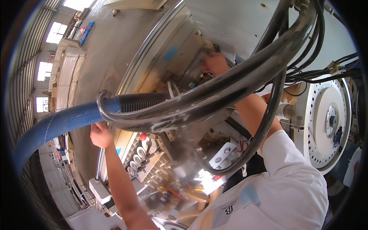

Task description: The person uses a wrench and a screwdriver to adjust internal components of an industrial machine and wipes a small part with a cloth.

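My left hand is closed at the machine's long metal edge, just below a thick blue hose. Its fingertips go behind the hose, and what they grip is hidden. Beyond the dark hoses, my right hand reaches into the machine near a beige panel. It is blurred by motion but looks closed around a dark, smeared object, whose kind I cannot make out. The hoses cross in front of my right forearm.
Several white round wheels and a red knob sit on the machine below the hoses. A large white perforated disc stands at the right, with bundled cables above. Stacked pale boards lie across the floor at the left.
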{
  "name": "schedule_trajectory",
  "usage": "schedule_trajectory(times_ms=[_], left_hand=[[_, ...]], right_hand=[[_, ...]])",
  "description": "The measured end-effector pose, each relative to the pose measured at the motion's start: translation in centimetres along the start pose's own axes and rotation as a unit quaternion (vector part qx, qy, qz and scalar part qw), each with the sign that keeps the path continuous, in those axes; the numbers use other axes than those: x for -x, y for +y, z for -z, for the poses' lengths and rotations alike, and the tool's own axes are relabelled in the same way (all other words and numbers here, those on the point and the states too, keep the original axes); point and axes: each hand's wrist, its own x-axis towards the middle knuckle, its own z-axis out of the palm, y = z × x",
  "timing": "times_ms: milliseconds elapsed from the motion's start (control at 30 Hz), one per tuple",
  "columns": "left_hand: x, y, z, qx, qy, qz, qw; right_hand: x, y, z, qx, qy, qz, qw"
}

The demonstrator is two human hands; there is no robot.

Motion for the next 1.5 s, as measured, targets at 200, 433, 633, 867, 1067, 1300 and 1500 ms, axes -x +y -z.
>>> schedule_trajectory(times_ms=[200,433,633,867,1067,1300,1500], left_hand=[[0.5,-0.1,0.7,-0.013,0.004,0.005,1.000],[0.2,0.5,0.6,-0.008,0.016,-0.010,1.000],[0.3,2.3,1.0,-0.013,-0.007,-0.016,1.000],[0.8,1.3,1.4,-0.014,0.008,-0.035,0.999],[0.6,1.2,1.1,-0.026,0.004,-0.017,1.000],[0.2,1.4,0.5,-0.043,0.037,-0.024,0.998],[0.8,0.6,0.6,-0.017,0.039,-0.032,0.999]], right_hand=[[0.9,-3.5,-1.2,0.112,-0.052,0.000,0.992],[-0.5,-1.7,-1.0,0.077,-0.062,-0.015,0.995],[-2.6,-2.4,-0.4,0.120,-0.163,0.077,0.976],[0.8,-4.8,0.9,0.021,-0.183,-0.076,0.980],[1.2,-6.8,-0.9,0.194,-0.133,-0.053,0.970],[0.8,-7.9,-0.7,-0.017,-0.125,-0.115,0.985],[1.9,-8.1,1.7,-0.128,-0.271,-0.150,0.942]])
